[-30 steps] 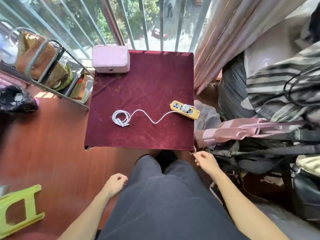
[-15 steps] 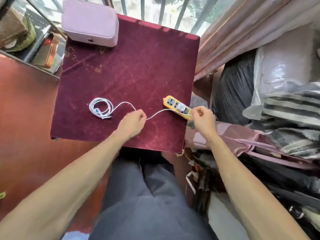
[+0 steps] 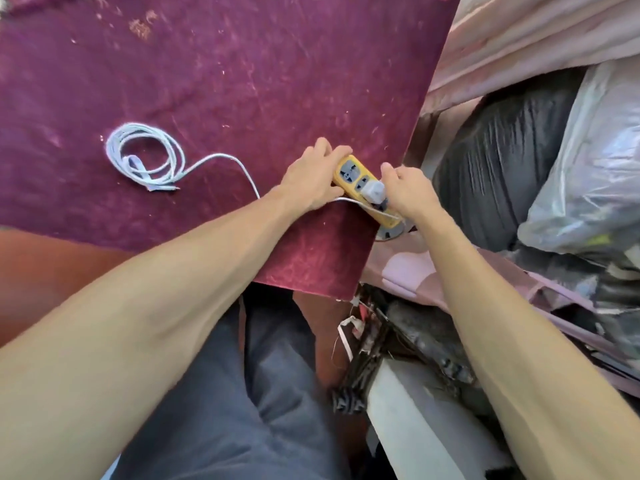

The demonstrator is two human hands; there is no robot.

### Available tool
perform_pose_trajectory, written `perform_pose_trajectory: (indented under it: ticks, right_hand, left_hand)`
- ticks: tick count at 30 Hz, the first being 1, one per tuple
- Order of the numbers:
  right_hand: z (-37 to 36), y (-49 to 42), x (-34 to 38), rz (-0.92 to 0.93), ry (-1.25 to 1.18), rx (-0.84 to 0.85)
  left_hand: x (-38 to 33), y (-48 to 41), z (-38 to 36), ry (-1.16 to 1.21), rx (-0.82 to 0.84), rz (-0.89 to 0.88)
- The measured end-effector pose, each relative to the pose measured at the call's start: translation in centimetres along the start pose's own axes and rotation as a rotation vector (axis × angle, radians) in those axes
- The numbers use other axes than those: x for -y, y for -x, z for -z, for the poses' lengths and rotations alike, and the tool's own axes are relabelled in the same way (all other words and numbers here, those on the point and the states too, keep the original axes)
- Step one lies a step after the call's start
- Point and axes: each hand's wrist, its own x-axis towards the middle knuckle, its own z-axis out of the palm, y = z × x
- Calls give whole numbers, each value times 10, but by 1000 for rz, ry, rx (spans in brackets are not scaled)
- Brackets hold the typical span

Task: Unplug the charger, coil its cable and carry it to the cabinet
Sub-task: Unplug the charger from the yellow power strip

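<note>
A white charger [image 3: 373, 192] sits plugged into a yellow power strip [image 3: 360, 183] at the right edge of the maroon velvet table [image 3: 214, 81]. Its white cable [image 3: 221, 157] runs left across the cloth and ends in a loose coil [image 3: 143, 155]. My left hand [image 3: 313, 180] presses on the far end of the strip and holds it down. My right hand [image 3: 407, 190] is at the charger, fingers curled against its right side; whether they grip it is hard to tell.
Right of the table hang pink curtains [image 3: 519, 39], with a black bag [image 3: 498, 157] and a clear plastic bag [image 3: 588, 174] piled below. Dark clutter [image 3: 391, 344] lies by my right leg. Red-brown floor [image 3: 52, 265] shows left of the table.
Both hands rose from beside my legs to the table. The left hand moved from the cable to the power strip; the right hand reached the charger. The view closed in on the table.
</note>
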Motion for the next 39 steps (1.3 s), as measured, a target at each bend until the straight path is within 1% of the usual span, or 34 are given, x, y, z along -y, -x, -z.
perform_pose_trajectory:
  ticks: [3,5,8,11,17,22,26,32,39]
  right_hand:
    - [-1,-1,-2,-18,-14,18]
    - [-2,-1,-3,9,38,25]
    - [-3,-2,-1,46,156,48]
    - [-4,-1,2,55,331,57]
    - [-11,-1,8,296,761,-50]
    - [-18,-7,14,384,982,-98]
    - [-23,-13,23,391,1051,-93]
    - [-23,-17,31,390,1157,-7]
    - [-14,-22,32,477,1220,61]
  left_hand:
    - [1,1,-13,-109,-5,-59]
    - [1,2,-21,-175,-10,-91]
    - [3,1,-29,-213,-76,-114]
    - [9,-1,-30,-153,-144,-127]
    - [16,-7,-26,-32,-155,-138]
    - [15,-11,-26,-3,-150,-120]
    - [14,-13,-25,16,-127,-97]
    - [11,-14,-23,22,-96,-74]
    - [11,-13,-23,22,-81,-70]
